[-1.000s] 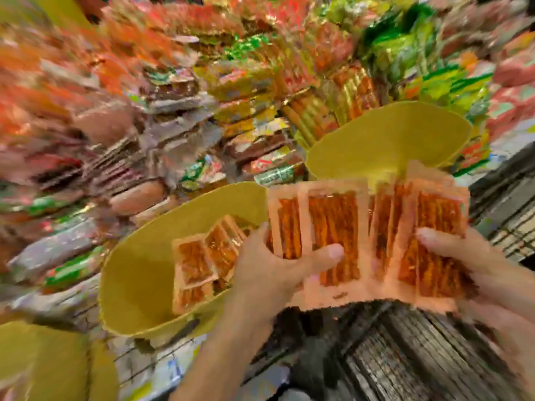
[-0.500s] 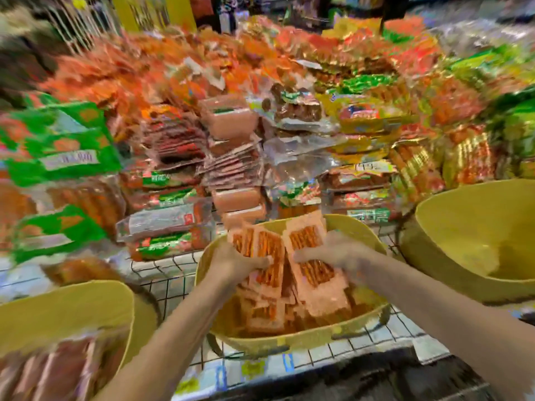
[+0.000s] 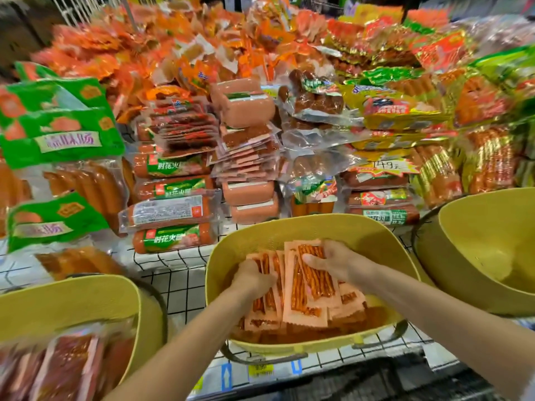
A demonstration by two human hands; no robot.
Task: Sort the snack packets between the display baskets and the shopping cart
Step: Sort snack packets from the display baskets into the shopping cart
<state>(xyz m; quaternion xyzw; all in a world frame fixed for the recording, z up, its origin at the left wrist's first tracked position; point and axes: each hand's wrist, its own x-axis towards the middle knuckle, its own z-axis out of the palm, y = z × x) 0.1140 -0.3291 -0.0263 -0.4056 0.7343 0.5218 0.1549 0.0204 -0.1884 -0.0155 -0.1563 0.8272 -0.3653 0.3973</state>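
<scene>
A: Hands?
B: Left hand curls round a fan of snack packets down inside the middle basket. Right hand lies over the top packet; pinching or just pressing, can't tell.
A: Doing it well?
B: I'd lower the bunch flat onto the pile, square the edges, then let go both sides together so nothing slides toward the rim.

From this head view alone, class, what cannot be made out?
Head view:
- Snack packets: lower layers buried in the middle basket.
- Left hand grip: fingertips hidden among packets.
- Left basket: cut by the frame edge, contents blurred.
- Right basket: cut by the right edge.
- Price tag: too blurred.
</scene>
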